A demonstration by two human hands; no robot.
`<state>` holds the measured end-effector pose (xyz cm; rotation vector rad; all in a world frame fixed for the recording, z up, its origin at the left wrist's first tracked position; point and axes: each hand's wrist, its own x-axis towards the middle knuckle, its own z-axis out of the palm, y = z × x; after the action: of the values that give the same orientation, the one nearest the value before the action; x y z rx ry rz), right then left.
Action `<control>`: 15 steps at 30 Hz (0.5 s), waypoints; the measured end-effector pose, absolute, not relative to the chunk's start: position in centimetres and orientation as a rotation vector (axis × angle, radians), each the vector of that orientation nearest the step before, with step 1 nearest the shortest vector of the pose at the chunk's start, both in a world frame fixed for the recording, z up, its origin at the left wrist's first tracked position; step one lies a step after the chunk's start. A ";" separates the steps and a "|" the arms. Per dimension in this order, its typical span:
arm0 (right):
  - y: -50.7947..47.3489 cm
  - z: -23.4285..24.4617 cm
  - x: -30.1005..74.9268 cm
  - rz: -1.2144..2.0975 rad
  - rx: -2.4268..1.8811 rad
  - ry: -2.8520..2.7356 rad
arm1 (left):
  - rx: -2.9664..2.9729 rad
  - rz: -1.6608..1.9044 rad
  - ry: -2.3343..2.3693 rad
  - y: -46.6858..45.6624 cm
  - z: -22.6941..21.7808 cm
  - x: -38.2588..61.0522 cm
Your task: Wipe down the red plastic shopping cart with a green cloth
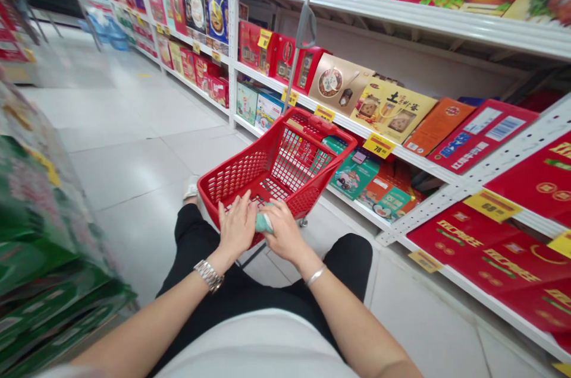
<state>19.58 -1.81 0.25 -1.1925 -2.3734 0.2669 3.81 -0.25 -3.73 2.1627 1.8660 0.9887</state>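
Observation:
A red shopping basket (235,179) with pierced walls stands in front of my knees, its inside in view. My right hand (285,230) is closed around a crumpled pale green cloth (263,223) at the basket's near rim. Beside it, my left hand (238,222) lies over the same rim with its fingers stretched out, close against the cloth. Whether the left fingertips touch the cloth cannot be seen. The cloth's underside is hidden by both hands.
White shelves (383,152) with boxed goods and yellow price tags (379,145) run along the right. A thin grey pole (298,57) rises behind the basket. Green packages (49,301) are stacked close on the left. Pale floor tiles (134,170) stretch between them.

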 end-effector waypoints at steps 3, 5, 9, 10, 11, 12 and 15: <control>-0.6 1.3 20.7 0.180 -1.199 -2.453 | 2.253 0.985 1.898 -0.1 -4.1 2.2; 1.2 2.2 22.3 0.117 -1.271 -2.470 | 2.267 0.948 1.937 0.1 -4.0 1.4; 5.6 4.9 26.7 -0.032 -1.525 -2.457 | 2.284 0.853 1.982 0.5 -3.5 0.2; 6.5 5.7 27.9 -0.083 -1.602 -2.436 | 2.297 0.828 1.980 0.7 -3.3 0.0; 7.4 6.4 28.9 -0.132 -1.674 -2.406 | 2.310 0.803 1.977 0.8 -3.2 -0.3; 8.1 7.1 29.9 -0.177 -1.738 -2.369 | 2.321 0.778 1.973 0.8 -3.0 -0.5; 9.6 8.6 31.8 -0.268 -1.875 -2.231 | 2.339 0.722 1.954 0.9 -2.6 -0.9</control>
<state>31.81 9.58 8.63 -1.8751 -2.2305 -0.2677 -0.88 0.92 -2.56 2.3389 1.9543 0.7215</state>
